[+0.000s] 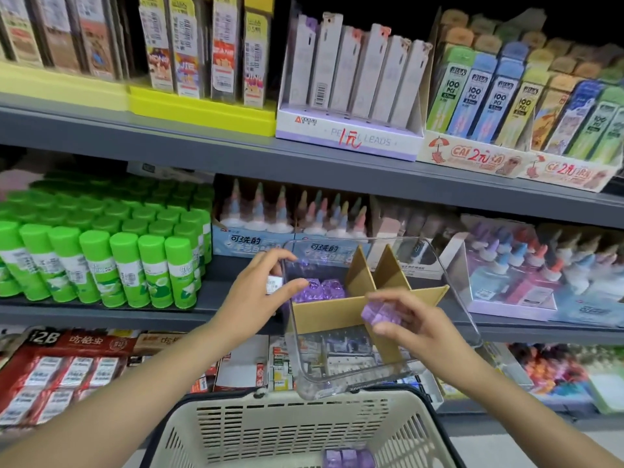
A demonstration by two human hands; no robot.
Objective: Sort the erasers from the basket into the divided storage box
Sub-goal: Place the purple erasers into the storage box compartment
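Your left hand (260,292) grips the left wall of the clear box (452,285), thumb on the outside and fingers curled over the rim, holding it tilted up in front of the shelves. Your right hand (410,324) pinches a purple eraser (374,310) between thumb and fingertips, just over the near edge of the cardboard dividers (364,282). Those dividers cross inside the box and split it into compartments. Two more purple erasers (324,288) already lie in the far-left compartment, close to your left thumb; the other compartments you can see into hold nothing.

Below the box sits the beige basket (270,430), its black-edged rim touching or nearly touching the box's lowest corner. A few purple erasers (349,458) remain at its bottom, partly cut off by the frame edge.

Around you, shelves crowd in close. Green glue sticks (101,255) stand in rows to the left of your left hand. Glue bottles (526,261) fill the shelf behind and right of the box. Pencil lead packs (354,82) line the shelf above. Red pencil boxes (64,363) lie under your left forearm.
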